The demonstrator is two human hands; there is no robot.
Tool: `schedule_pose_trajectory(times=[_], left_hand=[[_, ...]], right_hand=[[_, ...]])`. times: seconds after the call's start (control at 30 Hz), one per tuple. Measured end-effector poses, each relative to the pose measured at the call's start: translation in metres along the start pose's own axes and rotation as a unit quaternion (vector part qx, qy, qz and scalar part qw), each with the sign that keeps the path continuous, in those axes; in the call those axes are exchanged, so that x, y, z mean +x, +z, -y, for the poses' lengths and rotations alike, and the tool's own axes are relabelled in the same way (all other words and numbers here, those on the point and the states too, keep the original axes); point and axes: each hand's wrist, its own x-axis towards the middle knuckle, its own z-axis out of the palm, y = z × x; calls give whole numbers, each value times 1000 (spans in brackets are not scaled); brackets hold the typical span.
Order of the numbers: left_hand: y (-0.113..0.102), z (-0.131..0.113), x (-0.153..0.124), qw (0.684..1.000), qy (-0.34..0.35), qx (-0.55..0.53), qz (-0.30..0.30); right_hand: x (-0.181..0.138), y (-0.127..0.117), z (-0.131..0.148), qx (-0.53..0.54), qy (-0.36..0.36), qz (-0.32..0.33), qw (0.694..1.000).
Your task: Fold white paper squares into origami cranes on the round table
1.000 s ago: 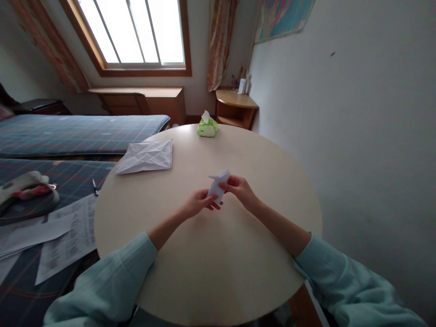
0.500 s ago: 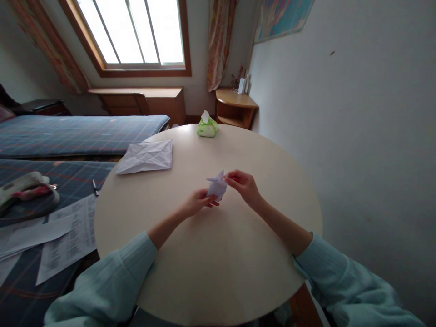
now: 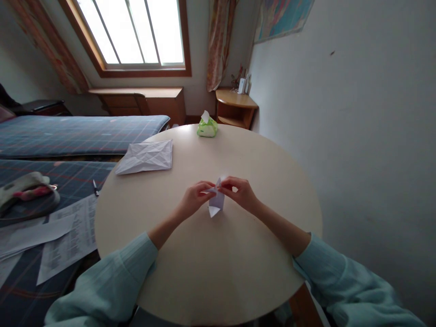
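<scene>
A small piece of folded white paper (image 3: 217,203) is held between both hands over the middle of the round table (image 3: 218,268). It has pointed flaps at the top and a triangular flap at its lower end. My left hand (image 3: 198,196) pinches its upper left part between thumb and fingers. From the other side, my right hand (image 3: 240,190) pinches the upper right part near the upright point. The fingertips of both hands nearly meet and cover part of the folds.
A larger creased white paper (image 3: 148,156) lies at the table's back left. A green tissue pack (image 3: 207,128) stands at the far edge. On the plaid bed (image 3: 78,170) to the left are printed sheets (image 3: 70,234), a pen (image 3: 95,187) and a pouch-like item (image 3: 29,193). The wall (image 3: 368,150) is on the right.
My left hand has shifted from the paper's lower edge up to its upper left part. The paper has turned, showing a triangular flap below. My right hand has come slightly lower and inward.
</scene>
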Motion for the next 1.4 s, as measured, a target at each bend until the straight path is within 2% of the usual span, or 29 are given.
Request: schedule_pose_trajectory(times=[0.1,0.17,0.3,0.37,0.6,0.93,1.17,1.4], left_hand=[[-2,-3,-1,994,48,92,-39],[-5,-5,-1,983,70,160,-53],[-9,-6,2,968,68,240,-11],[-10,-6,2,963,62,261,-8],[-10,-7,2,962,33,271,-12],[-9,-7,2,969,12,245,-28],[-8,-10,2,963,37,264,-36],[-10,-8,3,968,11,249,-39]], right_hand=[[0,1,-1,-26,-5,39,999],[-1,2,-2,-40,-4,41,998],[-1,2,-5,-56,-15,16,998],[-1,2,-5,-59,-18,21,998],[-1,0,-6,-68,0,61,996],[-1,-2,-6,-74,13,60,995],[-1,-1,-5,-91,-8,46,995],[0,-1,-5,-99,-10,42,994]])
